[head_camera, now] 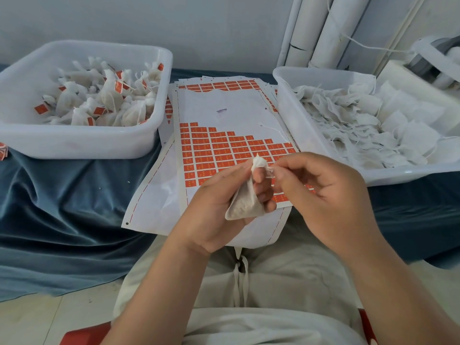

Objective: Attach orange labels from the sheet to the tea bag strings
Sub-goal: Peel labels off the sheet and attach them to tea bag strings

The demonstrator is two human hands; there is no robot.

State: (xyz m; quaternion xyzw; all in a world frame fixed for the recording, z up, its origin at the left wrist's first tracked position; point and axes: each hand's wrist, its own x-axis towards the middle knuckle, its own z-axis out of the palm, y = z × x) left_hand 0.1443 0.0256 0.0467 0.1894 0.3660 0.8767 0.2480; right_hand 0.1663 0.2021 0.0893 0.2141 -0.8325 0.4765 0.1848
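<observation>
Left hand [216,210] gripped a tea bag [245,205] above the near edge of the sheet [224,113]; right hand [323,192] apparently pinched its short string [270,172], liable to slip.

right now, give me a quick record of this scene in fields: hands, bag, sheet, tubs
left hand: grips a filled tea bag near its gathered top
right hand: pinches the string at the bag's top
label on held bag: none visible
label sheet: lies between the tubs, many orange labels already gone
left tub: tea bags with orange labels
right tub: white tea bags, no labels showing
surface: blue cloth
</observation>
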